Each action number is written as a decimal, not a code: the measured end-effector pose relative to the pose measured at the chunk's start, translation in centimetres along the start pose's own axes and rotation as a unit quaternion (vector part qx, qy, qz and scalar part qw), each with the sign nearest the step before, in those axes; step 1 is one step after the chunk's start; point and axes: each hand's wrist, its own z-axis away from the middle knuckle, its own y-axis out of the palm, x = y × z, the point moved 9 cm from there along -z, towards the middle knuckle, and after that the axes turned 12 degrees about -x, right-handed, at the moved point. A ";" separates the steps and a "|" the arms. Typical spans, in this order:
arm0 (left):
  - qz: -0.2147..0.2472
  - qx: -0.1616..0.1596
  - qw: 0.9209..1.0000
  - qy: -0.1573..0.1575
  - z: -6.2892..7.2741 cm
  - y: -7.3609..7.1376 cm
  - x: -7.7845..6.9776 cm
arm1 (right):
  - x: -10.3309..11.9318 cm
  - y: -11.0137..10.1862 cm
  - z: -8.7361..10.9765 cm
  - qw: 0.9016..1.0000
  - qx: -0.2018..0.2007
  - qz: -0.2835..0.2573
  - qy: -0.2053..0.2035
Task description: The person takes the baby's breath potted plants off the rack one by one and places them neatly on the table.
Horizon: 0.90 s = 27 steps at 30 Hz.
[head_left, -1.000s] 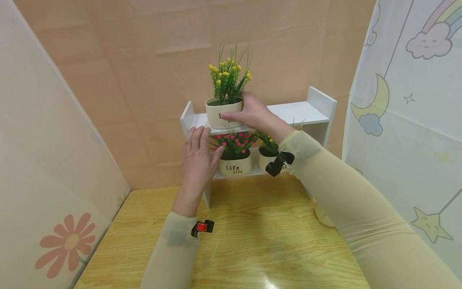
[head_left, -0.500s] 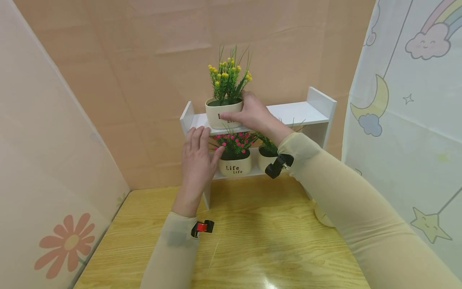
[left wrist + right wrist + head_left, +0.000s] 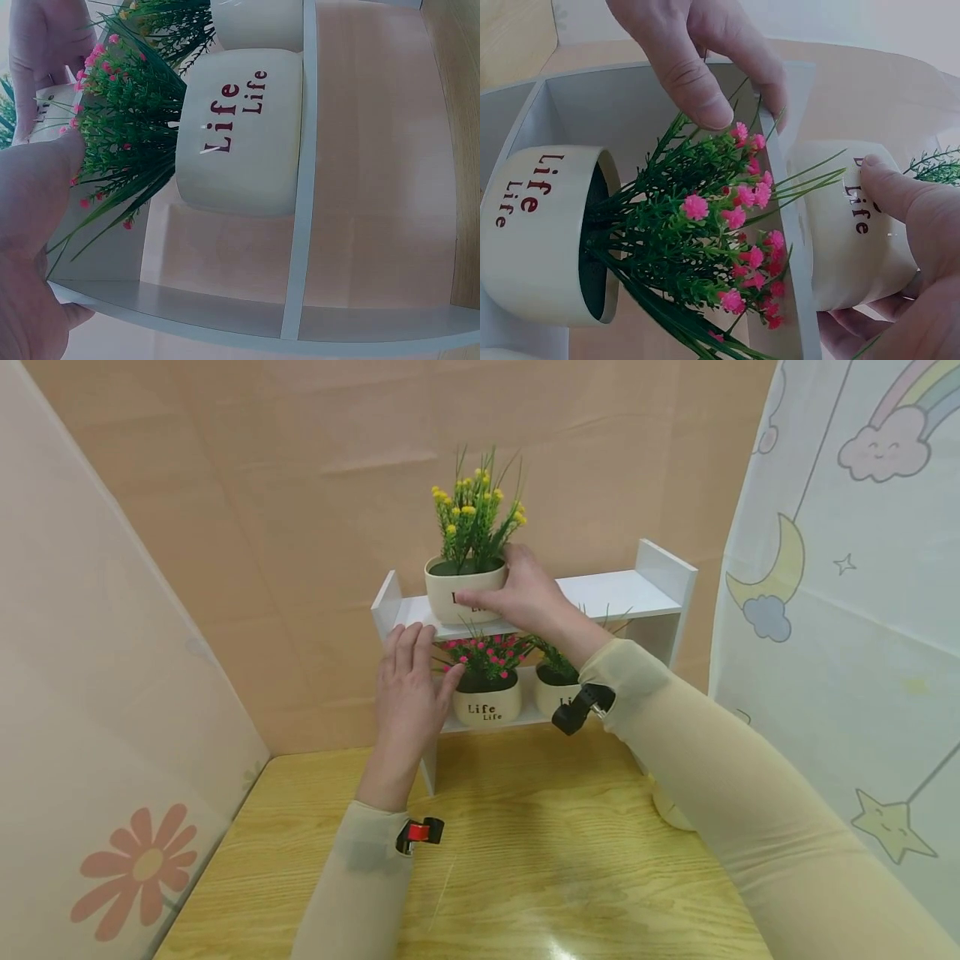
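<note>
My right hand (image 3: 528, 593) grips a cream oval pot (image 3: 450, 597) of yellow flowers at the left end of the white shelf's (image 3: 615, 593) top board. The thumb lies across its printed front and the fingers are behind it. Whether the pot's base touches the board is unclear. My left hand (image 3: 408, 693) holds the shelf's top left corner, fingers over the top board's edge and thumb below it, as the right wrist view shows. Beneath, a matching "Life" pot with pink flowers (image 3: 486, 706) stands upright on the lower board, close to the left thumb.
Another cream pot with yellow flowers (image 3: 551, 697) stands to the right on the lower board, partly covered by the right wrist. A pale rounded object (image 3: 671, 810) sits on the wooden table (image 3: 517, 860), half hidden by the right forearm. A fabric backdrop (image 3: 300, 568) hangs behind the shelf.
The upper pot of yellow flowers has risen very slightly with my right hand. My left hand keeps its place on the shelf corner.
</note>
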 end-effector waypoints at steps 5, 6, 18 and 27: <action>0.003 -0.001 1.000 0.000 0.1 0.0 -0.1 | 0.5 -0.5 0.4 1.000 -0.003 -0.020 -0.009; 0.002 -0.002 1.000 0.000 0.1 0.0 -0.1 | 0.6 -0.6 0.6 1.000 -0.003 -0.020 -0.008; 0.005 -0.004 1.000 -0.004 0.4 0.0 -0.2 | 0.6 -2.0 1.9 1.000 -0.011 -0.026 0.005; 0.008 -0.020 1.000 0.009 0.3 -0.3 -0.6 | 0.6 -3.2 3.2 1.000 -0.021 -0.019 0.011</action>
